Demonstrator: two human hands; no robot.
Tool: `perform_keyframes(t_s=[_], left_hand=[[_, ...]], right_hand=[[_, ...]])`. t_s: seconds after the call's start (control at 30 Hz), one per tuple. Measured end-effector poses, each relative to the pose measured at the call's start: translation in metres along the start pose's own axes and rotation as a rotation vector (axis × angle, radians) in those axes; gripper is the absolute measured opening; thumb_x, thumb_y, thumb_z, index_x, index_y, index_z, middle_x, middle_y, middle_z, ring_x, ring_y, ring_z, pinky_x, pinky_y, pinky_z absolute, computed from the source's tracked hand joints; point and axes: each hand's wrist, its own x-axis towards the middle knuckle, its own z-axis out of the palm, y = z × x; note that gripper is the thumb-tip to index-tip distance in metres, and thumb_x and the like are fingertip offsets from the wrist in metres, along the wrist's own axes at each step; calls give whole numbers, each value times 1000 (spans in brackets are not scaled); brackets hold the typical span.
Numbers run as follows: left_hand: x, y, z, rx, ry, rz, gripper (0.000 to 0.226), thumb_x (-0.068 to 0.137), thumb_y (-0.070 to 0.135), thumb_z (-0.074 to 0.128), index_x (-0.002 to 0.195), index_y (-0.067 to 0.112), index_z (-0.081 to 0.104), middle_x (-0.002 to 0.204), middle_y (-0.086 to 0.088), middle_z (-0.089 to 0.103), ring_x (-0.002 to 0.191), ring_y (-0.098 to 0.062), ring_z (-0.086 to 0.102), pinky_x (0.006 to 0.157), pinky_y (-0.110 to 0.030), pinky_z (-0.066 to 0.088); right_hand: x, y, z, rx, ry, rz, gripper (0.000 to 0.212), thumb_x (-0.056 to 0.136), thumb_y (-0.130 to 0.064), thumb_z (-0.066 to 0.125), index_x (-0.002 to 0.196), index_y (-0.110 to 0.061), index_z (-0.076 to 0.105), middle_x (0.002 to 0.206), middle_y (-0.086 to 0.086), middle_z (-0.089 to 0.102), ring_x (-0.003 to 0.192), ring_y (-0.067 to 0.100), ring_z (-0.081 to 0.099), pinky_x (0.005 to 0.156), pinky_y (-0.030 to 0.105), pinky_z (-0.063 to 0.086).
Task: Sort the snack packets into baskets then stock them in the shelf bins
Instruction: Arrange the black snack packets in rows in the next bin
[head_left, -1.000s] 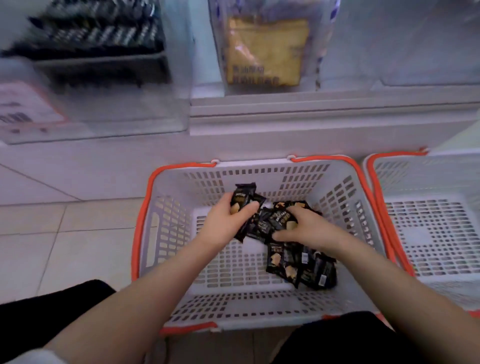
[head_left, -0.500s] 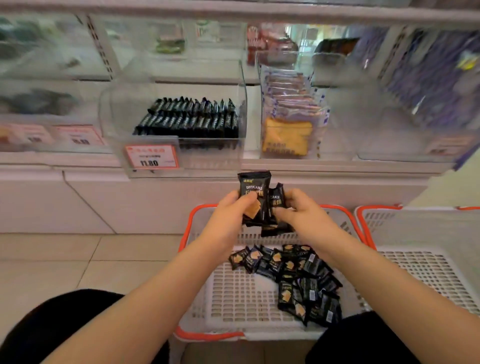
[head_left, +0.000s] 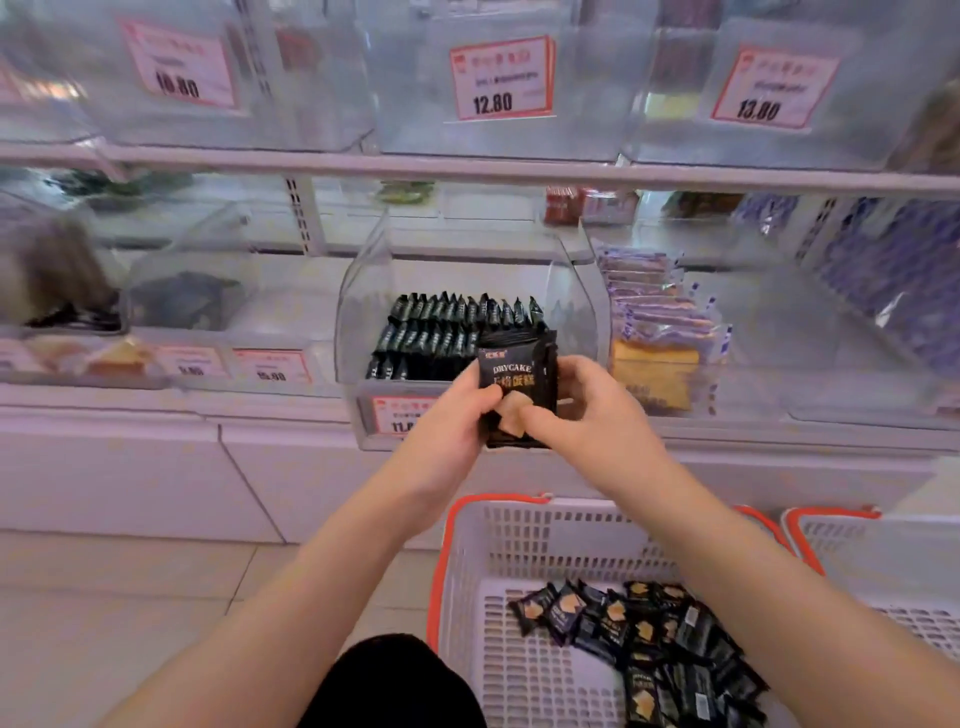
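packets (head_left: 644, 639) in basket (head_left: 467, 571) | second basket (head_left: 852, 540) right | bin (head_left: 363, 312) behind

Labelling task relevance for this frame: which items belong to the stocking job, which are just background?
In the job:
- small stack of black DRYCAKE snack packets, held by left hand and right hand
- clear plastic shelf bin with matching black packets
- white orange-rimmed basket of loose packets

Background:
- purple-wrapped cake packs
- red-bordered price tag
- second white basket

- Just beyond both hands: clear shelf bin (head_left: 571, 291) open on top, right portion bare beside rows of black packets (head_left: 447, 327).
- Above: shelf rail (head_left: 467, 169) capping headroom.
- Below: basket (head_left: 519, 545), open-topped.
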Motion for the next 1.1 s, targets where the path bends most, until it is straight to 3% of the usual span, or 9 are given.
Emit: perform_keyframes(t_s=[0.07,0.2,0.33,0.43,0.63,0.8,0.87,0.93,1.1], left_hand=[[8,15,-21,216,57,26,34,97,10,34,124,17,53,122,-3,60,117,-14,53,106,-35,37],[31,50,-67,946,240,206,21,93,15,52,110,22,62,103,8,66,99,-8,61,92,-25,45],[62,69,-92,1783,-90,118,22,92,25,53,112,19,58,109,0,63,97,-19,58,80,-33,48],[79,66,-95,2127,-325,-35,25,90,33,53,113,22,55,106,0,60,94,-21,58,61,-30,43],[99,50,-104,2074,-530,-339,27,91,33,48,110,20,62,105,-2,65,87,-20,57,62,-32,43],[112,50,-109,1921,-550,-445,44,90,48,48,115,14,59,109,-4,63,97,-22,58,82,-35,48],[114,51,-109,1876,-584,-485,50,87,52,52,119,14,56,113,-2,62,96,-20,56,81,-32,46],[116,49,-109,1872,-598,-509,54,84,53,55,120,12,56,114,-2,61,96,-20,55,80,-30,44],[117,37,-111,1926,-511,-459,39,83,44,60,99,8,60,91,-3,60,81,-23,52,71,-34,45]], right_hand=[[25,-8,1,7,26,31,34,68,-35,77,94,-31,55,93,-15,66,83,-4,62,74,17,50],[76,-26,-1,-242,15,104,25,69,-39,74,83,-26,57,83,-8,65,77,7,61,67,26,48],[113,-31,20,-744,-299,239,28,65,-34,74,70,-13,55,68,1,53,61,15,50,52,25,40],[129,-27,40,-908,-536,333,26,68,-32,71,62,-13,54,62,2,53,54,18,51,48,21,41],[142,-11,73,-1003,-732,367,36,84,-41,61,75,-8,51,71,1,53,62,17,54,55,25,46],[143,6,76,-637,-592,439,39,84,-33,66,61,-10,45,38,-3,47,28,6,43,31,12,30],[139,10,72,-338,-588,551,25,82,-22,71,80,-1,57,64,4,61,42,2,56,42,12,42],[137,13,68,-245,-613,567,37,79,-17,74,103,8,61,91,14,67,75,13,61,72,26,53],[141,15,66,-578,-715,392,16,77,-12,70,88,-2,66,80,8,67,76,19,62,75,37,55]])
